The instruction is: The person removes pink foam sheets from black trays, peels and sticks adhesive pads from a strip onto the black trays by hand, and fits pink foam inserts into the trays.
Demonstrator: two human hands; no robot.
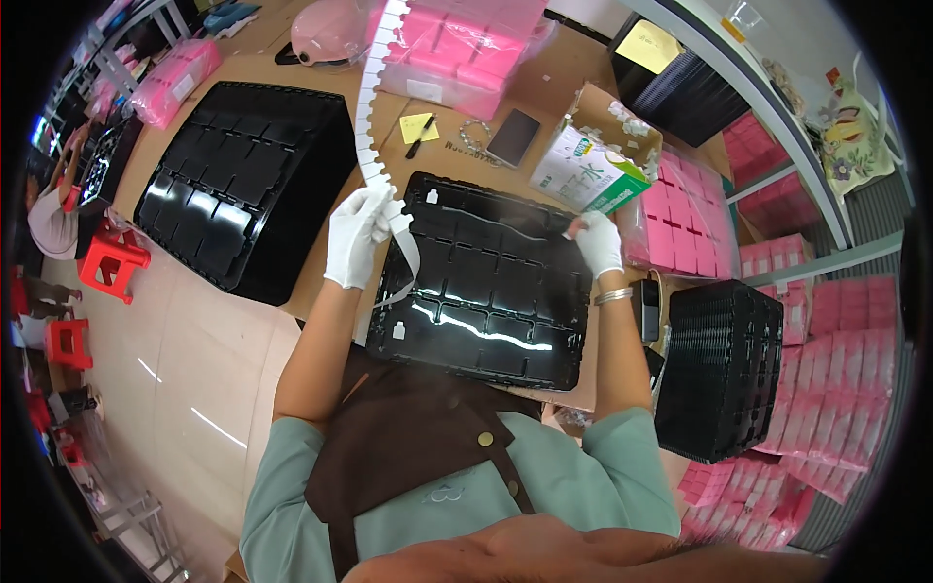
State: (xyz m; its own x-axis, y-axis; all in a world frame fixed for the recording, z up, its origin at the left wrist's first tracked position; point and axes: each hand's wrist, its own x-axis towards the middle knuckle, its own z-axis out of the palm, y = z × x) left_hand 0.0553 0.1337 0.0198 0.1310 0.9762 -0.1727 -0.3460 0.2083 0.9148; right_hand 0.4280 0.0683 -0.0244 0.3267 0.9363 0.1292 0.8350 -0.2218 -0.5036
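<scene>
Centrally, the left hand [356,236] pinches a white strip [365,109] (cut off up top); the right hand [598,243] half-curls, contents unclear.

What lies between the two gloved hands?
In the head view, a black tray lies between the left hand and the right hand; a white strip crosses its left edge.

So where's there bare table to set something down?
The table looks bare between the left black stack and the pink helmet, and mostly bare between the rear pink packs and carton. It's crowded between those packs and the tray (note, pen), and right of your right hand (pink bundle).
</scene>
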